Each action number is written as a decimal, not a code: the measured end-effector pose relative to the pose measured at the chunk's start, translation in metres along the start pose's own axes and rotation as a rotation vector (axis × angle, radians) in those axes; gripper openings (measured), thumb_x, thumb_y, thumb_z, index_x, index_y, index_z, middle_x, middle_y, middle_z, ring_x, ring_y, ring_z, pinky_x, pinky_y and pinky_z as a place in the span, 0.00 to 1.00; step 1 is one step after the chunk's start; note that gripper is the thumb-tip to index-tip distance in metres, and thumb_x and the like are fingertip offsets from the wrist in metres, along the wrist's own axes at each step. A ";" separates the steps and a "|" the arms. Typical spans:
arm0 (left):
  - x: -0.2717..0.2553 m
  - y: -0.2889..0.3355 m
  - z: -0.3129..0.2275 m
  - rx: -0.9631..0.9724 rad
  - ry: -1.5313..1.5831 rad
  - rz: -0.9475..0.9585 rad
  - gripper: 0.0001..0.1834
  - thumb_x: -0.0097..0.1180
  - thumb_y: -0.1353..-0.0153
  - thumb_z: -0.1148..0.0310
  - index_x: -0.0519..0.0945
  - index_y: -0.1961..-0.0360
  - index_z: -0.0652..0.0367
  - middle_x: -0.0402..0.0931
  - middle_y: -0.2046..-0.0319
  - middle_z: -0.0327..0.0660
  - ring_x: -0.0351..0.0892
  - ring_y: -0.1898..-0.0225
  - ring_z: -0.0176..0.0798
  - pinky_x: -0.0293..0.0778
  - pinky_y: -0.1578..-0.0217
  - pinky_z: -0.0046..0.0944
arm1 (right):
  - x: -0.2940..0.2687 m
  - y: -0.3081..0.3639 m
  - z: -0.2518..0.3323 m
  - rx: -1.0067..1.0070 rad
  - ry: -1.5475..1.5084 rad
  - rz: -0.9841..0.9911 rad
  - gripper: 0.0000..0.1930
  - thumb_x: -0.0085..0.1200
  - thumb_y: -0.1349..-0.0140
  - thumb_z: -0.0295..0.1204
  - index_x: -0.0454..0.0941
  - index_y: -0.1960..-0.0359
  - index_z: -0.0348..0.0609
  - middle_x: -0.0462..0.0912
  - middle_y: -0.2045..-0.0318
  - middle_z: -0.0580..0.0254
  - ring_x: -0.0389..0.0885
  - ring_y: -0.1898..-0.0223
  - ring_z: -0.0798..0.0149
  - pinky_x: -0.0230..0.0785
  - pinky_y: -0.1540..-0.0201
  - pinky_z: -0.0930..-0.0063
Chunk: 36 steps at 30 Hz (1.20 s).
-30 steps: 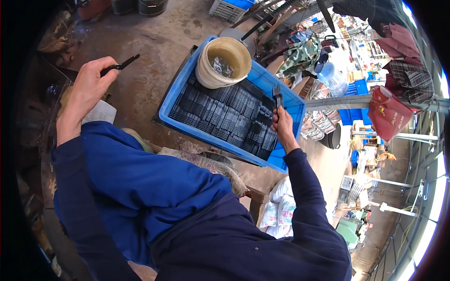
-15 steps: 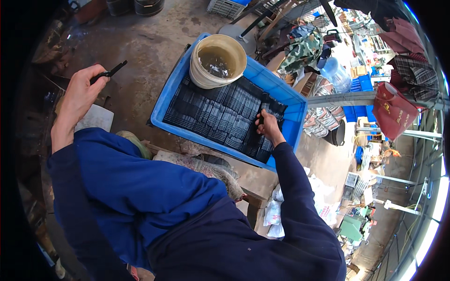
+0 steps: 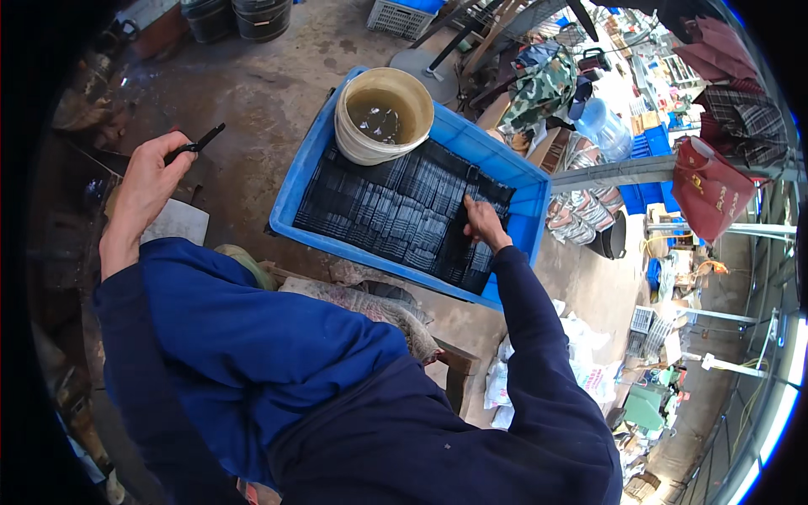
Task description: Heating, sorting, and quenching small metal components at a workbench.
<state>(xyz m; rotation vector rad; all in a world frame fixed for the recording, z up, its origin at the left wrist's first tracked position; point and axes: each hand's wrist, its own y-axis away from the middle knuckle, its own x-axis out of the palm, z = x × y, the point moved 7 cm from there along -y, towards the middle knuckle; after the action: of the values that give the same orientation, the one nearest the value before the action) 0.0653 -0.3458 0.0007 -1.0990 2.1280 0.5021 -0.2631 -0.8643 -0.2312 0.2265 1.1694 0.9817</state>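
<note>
Smooth blue cloth (image 3: 261,328) lies in soft folds over the person's lap, and dark knitted-looking sleeves cover both forearms. Out to the side, the left hand (image 3: 151,181) is raised above the floor, thumb and fingers closed on a slim black piece (image 3: 202,141), smooth and slightly bent, its far end jutting free. The right hand (image 3: 484,221) is down in a blue plastic tray (image 3: 523,225), curled against the black pieces (image 3: 387,210) packed there; whether its fingers grip one cannot be told, as the hand covers the spot. These pieces are thin and glossy, nested in tight rows that make a ribbed surface with pale glints.

A round, off-white bucket (image 3: 358,147) with a scuffed wall and murky liquid inside stands in the tray's left end, covering part of the rows and blocking the sight of that far corner. Just nearer than the tray lies a rough, speckled cloth (image 3: 362,311); white sacks (image 3: 593,379) slump to the right. Beyond are a flat grey disc-shaped base (image 3: 421,74), camouflage cloth (image 3: 543,88), a red bag (image 3: 711,189) hanging by a grey post (image 3: 623,174), a slatted crate (image 3: 397,18) and dark buckets (image 3: 263,18).
</note>
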 end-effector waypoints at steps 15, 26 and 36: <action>-0.070 0.031 0.000 -0.005 0.341 -0.365 0.10 0.58 0.29 0.66 0.86 0.54 0.59 0.69 0.75 0.25 0.64 0.73 0.19 0.59 0.72 0.25 | -0.010 -0.015 -0.019 -0.471 0.327 -0.441 0.21 0.46 0.28 0.44 0.77 0.50 0.35 0.84 0.55 0.34 0.82 0.52 0.31 0.75 0.50 0.42; -0.228 0.204 0.083 -0.102 0.559 -1.081 0.12 0.57 0.28 0.63 0.85 0.55 0.60 0.75 0.74 0.29 0.60 0.79 0.19 0.53 0.79 0.25 | 0.002 0.108 0.185 -0.677 -0.505 -0.340 0.15 0.50 0.23 0.39 0.80 0.46 0.43 0.71 0.77 0.75 0.66 0.81 0.80 0.58 0.79 0.85; -0.257 0.271 0.168 -0.068 0.837 -1.407 0.11 0.54 0.28 0.65 0.83 0.55 0.60 0.76 0.78 0.32 0.61 0.82 0.20 0.53 0.82 0.25 | 0.172 0.303 0.529 -1.259 -0.375 0.196 0.14 0.50 0.23 0.33 0.79 0.43 0.42 0.76 0.72 0.72 0.69 0.77 0.80 0.63 0.76 0.85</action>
<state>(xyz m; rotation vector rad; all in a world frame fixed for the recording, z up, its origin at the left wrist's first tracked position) 0.0146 0.0532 0.0766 -2.7155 1.2729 -0.6592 0.0338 -0.3886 0.0632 -0.4783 0.0518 1.5862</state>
